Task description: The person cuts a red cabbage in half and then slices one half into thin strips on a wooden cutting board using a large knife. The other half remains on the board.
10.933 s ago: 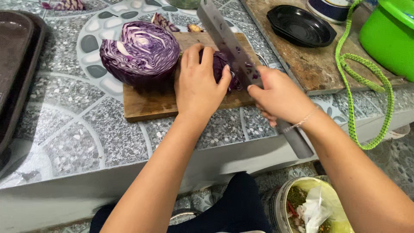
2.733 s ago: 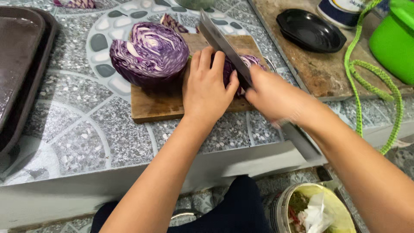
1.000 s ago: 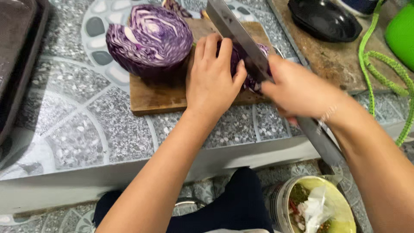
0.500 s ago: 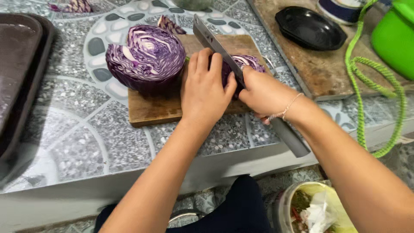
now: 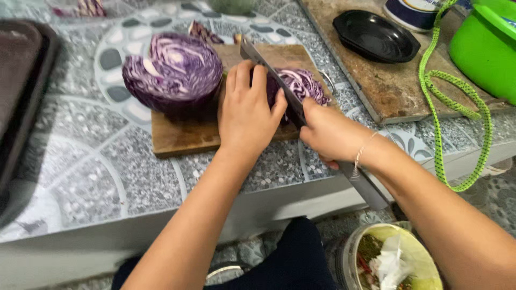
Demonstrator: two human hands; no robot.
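Cabbage piece (image 5: 301,86), purple, white-veined, pinned by left hand (image 5: 248,110); right hand (image 5: 329,131) grips knife (image 5: 269,72).

Bright, even daylight, soft faint shadows under the hands (image 5: 248,115). Slight motion blur overall. Mild glare on the black dish (image 5: 375,36) far right. Edges bend slightly; near bottom out of focus.

Cabbage half (image 5: 172,72) on cutting board (image 5: 183,137) left of cabbage piece (image 5: 303,86), dish (image 5: 375,36) on second board (image 5: 398,88) right, tray (image 5: 24,91) far left
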